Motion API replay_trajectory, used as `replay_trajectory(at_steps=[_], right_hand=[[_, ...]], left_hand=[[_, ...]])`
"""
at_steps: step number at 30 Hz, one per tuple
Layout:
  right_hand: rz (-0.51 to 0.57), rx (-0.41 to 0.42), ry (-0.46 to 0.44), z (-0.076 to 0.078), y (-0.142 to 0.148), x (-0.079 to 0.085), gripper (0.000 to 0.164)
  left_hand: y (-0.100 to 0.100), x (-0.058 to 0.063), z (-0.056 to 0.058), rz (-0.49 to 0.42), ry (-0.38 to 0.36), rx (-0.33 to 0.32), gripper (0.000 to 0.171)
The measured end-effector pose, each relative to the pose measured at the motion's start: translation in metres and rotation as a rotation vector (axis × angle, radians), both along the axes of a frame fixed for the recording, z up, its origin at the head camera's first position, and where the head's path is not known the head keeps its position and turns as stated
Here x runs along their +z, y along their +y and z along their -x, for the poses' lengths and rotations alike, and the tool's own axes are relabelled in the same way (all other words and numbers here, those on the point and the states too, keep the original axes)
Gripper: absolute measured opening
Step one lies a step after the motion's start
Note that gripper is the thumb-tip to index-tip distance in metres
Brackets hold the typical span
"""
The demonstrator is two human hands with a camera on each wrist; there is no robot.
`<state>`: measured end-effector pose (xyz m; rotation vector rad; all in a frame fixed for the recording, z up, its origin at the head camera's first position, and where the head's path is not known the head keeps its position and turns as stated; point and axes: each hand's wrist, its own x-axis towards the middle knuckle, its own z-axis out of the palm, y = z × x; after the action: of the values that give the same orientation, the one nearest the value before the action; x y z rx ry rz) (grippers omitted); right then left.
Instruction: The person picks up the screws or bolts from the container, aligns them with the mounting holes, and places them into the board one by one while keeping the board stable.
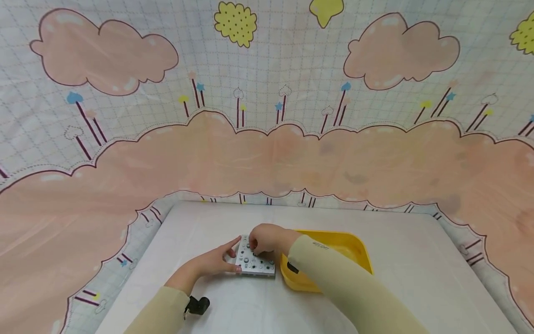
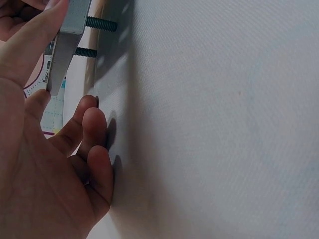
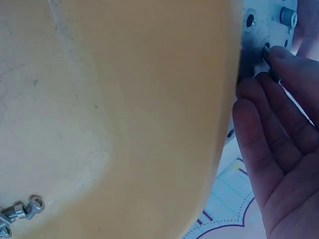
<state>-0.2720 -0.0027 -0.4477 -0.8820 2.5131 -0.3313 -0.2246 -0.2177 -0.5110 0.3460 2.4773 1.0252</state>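
Observation:
A silvery metal plate with several holes and bolt heads sits on the table, left of the yellow tray. My left hand grips its left side, thumb at the near edge and index finger at the far corner. Below the plate, threaded bolts stick out in the left wrist view; the other left fingers touch or hover by the tabletop. My right hand reaches over the plate. In the right wrist view it pinches a threaded bolt at a hole; how deep its tip sits is unclear.
The yellow tray stands close to the plate's right side, under my right forearm. Several loose bolts lie on its floor. A white table surface spreads around, with a patterned cloth hanging behind.

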Motion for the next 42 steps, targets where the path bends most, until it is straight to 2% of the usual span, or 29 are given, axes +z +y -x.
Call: replay_trajectory(at_steps=[14, 25, 37, 42], right_hand=[[-0.003, 0.021, -0.004, -0.002, 0.000, -0.003, 0.004], [0.119, -0.002, -0.056, 0.007, 0.014, 0.003, 0.006], [0.257, -0.018, -0.026, 0.015, 0.057, 0.017, 0.013], [0.285, -0.051, -0.011, 0.017, 0.085, 0.013, 0.012]], left_hand=[[0.003, 0.002, 0.000, 0.034, -0.012, 0.026, 0.102], [0.004, 0.002, 0.000, 0.048, -0.009, 0.031, 0.102], [0.005, -0.001, 0.002, 0.056, -0.006, 0.036, 0.103], [0.004, -0.001, 0.001, 0.051, 0.006, 0.032, 0.104]])
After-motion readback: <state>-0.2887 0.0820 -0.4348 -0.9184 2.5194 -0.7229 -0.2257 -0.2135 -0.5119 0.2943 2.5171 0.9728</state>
